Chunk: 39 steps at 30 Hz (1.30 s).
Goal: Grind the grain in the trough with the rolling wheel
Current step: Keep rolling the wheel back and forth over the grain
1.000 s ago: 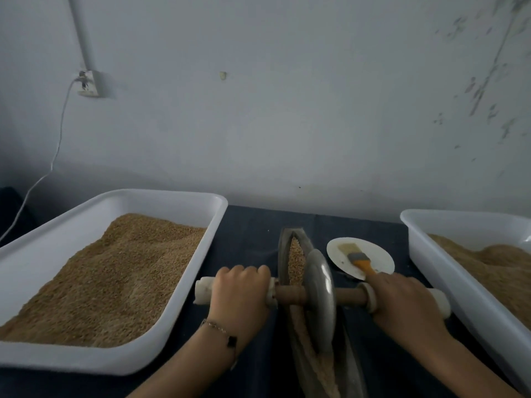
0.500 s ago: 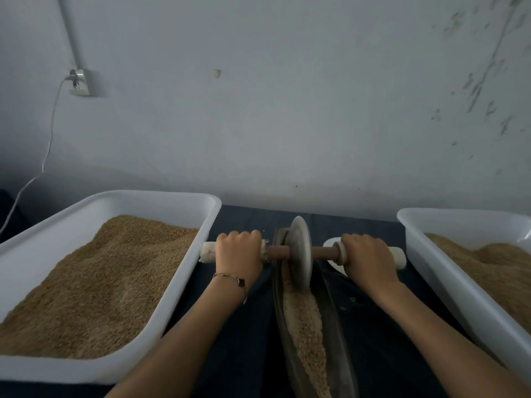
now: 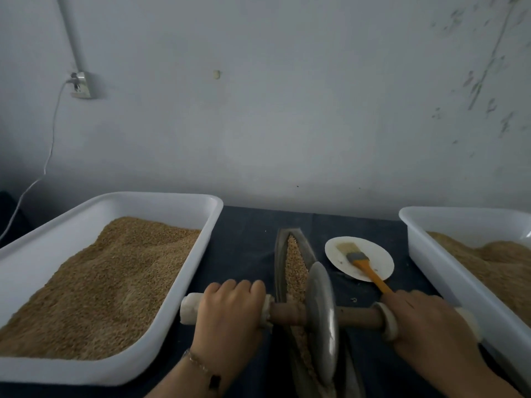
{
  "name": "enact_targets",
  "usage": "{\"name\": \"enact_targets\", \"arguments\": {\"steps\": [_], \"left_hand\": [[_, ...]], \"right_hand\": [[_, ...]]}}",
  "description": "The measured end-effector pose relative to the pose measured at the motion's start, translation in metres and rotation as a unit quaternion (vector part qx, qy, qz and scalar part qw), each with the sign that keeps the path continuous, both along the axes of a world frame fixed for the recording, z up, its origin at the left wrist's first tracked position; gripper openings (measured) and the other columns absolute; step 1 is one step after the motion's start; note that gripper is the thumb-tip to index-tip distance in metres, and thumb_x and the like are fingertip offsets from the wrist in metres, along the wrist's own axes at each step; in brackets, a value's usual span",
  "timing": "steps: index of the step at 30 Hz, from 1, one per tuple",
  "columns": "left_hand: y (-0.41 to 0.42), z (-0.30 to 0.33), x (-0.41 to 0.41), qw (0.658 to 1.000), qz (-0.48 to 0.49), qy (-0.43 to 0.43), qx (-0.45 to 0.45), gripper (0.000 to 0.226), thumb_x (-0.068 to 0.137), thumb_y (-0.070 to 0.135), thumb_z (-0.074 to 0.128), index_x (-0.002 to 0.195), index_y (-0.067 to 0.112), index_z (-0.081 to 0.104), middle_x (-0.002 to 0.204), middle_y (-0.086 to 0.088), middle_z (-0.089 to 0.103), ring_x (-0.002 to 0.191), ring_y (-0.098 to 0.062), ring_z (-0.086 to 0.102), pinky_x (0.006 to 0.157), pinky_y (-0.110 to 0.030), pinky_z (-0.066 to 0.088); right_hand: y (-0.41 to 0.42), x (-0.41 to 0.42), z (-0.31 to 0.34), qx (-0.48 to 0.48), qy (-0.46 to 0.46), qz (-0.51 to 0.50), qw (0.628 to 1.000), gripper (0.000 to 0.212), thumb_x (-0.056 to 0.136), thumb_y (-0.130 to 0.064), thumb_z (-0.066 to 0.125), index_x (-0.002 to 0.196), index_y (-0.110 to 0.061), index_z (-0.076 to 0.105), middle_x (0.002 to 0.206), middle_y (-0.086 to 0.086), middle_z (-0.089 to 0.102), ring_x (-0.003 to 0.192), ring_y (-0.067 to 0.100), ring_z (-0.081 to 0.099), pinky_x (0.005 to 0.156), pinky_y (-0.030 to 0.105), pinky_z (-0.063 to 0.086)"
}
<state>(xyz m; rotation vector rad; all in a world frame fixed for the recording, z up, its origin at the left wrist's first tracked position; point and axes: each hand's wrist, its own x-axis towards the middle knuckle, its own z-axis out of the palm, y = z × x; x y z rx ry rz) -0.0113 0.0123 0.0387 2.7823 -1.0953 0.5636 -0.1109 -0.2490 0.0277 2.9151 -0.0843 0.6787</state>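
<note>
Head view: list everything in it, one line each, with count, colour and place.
trough: one, grey metal, centre of the cloth.
grain: tan, lying in the trough.
rolling wheel: one, grey disc on a brown axle, in the trough's near part.
tubs: two, white, holding tan grain, left and right.
plate: one, white, right of the trough.
brush: one, orange handle, on the plate.
cloth: dark blue, covering the table.
socket: one, on the wall, upper left, cable plugged in.
left hand: grips the left handle.
right hand: grips the right handle.
</note>
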Motion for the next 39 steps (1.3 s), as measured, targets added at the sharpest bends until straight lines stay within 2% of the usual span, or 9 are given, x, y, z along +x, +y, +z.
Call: {"name": "enact_targets", "arguments": {"steps": [4, 11, 16, 22, 24, 27, 31, 35, 39], "left_hand": [[-0.013, -0.013, 0.039, 0.998, 0.066, 0.009, 0.002, 0.019, 0.084, 0.038, 0.052, 0.08, 0.029, 0.036, 0.078, 0.012, 0.048, 0.068, -0.008, 0.038, 0.065, -0.026, 0.027], [-0.04, -0.007, 0.107, 0.987, 0.128, 0.09, -0.043, 0.015, 0.089, 0.035, 0.053, 0.082, 0.026, 0.043, 0.079, 0.008, 0.052, 0.072, -0.011, 0.051, 0.071, -0.029, 0.04], [-0.043, -0.01, 0.113, 0.987, 0.141, 0.056, -0.053, 0.013, 0.09, 0.036, 0.051, 0.084, 0.025, 0.046, 0.084, 0.006, 0.059, 0.076, -0.015, 0.055, 0.072, -0.03, 0.039], [-0.018, -0.018, 0.059, 0.996, 0.079, 0.025, -0.042, 0.014, 0.091, 0.042, 0.048, 0.09, 0.028, 0.046, 0.092, 0.01, 0.059, 0.08, -0.01, 0.051, 0.074, -0.026, 0.035], [-0.008, -0.013, 0.032, 0.998, 0.062, 0.018, -0.028, 0.016, 0.085, 0.041, 0.057, 0.089, 0.028, 0.049, 0.088, 0.01, 0.06, 0.079, -0.012, 0.054, 0.073, -0.027, 0.037], [0.007, -0.009, -0.003, 0.998, 0.015, -0.023, -0.051, 0.037, 0.044, 0.029, 0.085, 0.063, 0.023, 0.053, 0.056, 0.005, 0.053, 0.049, -0.016, 0.05, 0.048, -0.029, 0.037], [0.012, -0.014, -0.012, 0.999, 0.002, -0.005, -0.053, 0.042, 0.032, 0.029, 0.085, 0.057, 0.022, 0.051, 0.051, 0.006, 0.049, 0.043, -0.014, 0.048, 0.043, -0.027, 0.034], [-0.001, -0.013, 0.017, 0.996, 0.071, 0.048, -0.01, 0.019, 0.084, 0.04, 0.055, 0.084, 0.029, 0.04, 0.088, 0.01, 0.058, 0.082, -0.012, 0.056, 0.069, -0.027, 0.032], [-0.022, -0.014, 0.056, 0.995, 0.093, 0.036, -0.013, 0.012, 0.088, 0.034, 0.054, 0.089, 0.027, 0.044, 0.093, 0.008, 0.06, 0.086, -0.013, 0.056, 0.075, -0.028, 0.037]], "right_hand": [[-0.006, 0.043, -0.007, -0.011, -0.049, -0.027, 0.998, 0.038, 0.042, -0.01, 0.088, 0.069, -0.02, 0.063, 0.056, -0.006, 0.054, 0.048, 0.017, 0.049, 0.048, 0.027, 0.029], [-0.015, 0.126, 0.017, -0.025, -0.039, -0.054, 0.997, 0.014, 0.073, -0.012, 0.066, 0.08, -0.02, 0.057, 0.079, -0.002, 0.062, 0.074, 0.021, 0.056, 0.063, 0.03, 0.028], [-0.011, 0.127, 0.02, -0.036, -0.044, -0.064, 0.996, 0.014, 0.076, -0.011, 0.066, 0.08, -0.02, 0.055, 0.079, -0.003, 0.061, 0.075, 0.02, 0.055, 0.063, 0.029, 0.027], [0.003, 0.056, 0.0, 0.005, -0.119, 0.003, 0.993, 0.038, 0.05, -0.004, 0.088, 0.082, -0.01, 0.069, 0.071, 0.003, 0.064, 0.062, 0.022, 0.059, 0.057, 0.036, 0.047], [0.002, 0.03, -0.004, 0.028, -0.118, 0.014, 0.993, 0.043, 0.045, -0.005, 0.091, 0.081, -0.014, 0.068, 0.069, -0.001, 0.063, 0.061, 0.017, 0.057, 0.058, 0.03, 0.042], [0.001, 0.003, -0.006, 0.016, -0.113, 0.031, 0.993, 0.048, 0.036, -0.007, 0.093, 0.07, -0.02, 0.062, 0.063, -0.005, 0.057, 0.054, 0.015, 0.051, 0.056, 0.028, 0.037], [0.0, 0.001, 0.0, -0.017, -0.121, 0.064, 0.99, 0.044, 0.035, -0.005, 0.091, 0.065, -0.018, 0.062, 0.06, -0.003, 0.055, 0.05, 0.019, 0.05, 0.052, 0.028, 0.035], [-0.003, 0.028, -0.002, -0.025, -0.121, 0.047, 0.991, 0.04, 0.038, -0.002, 0.088, 0.066, -0.015, 0.061, 0.058, 0.0, 0.055, 0.05, 0.021, 0.051, 0.049, 0.031, 0.036], [-0.015, 0.075, -0.009, 0.007, -0.078, -0.009, 0.997, 0.024, 0.059, -0.011, 0.082, 0.074, -0.016, 0.064, 0.065, 0.0, 0.061, 0.059, 0.023, 0.056, 0.055, 0.034, 0.042]]}}
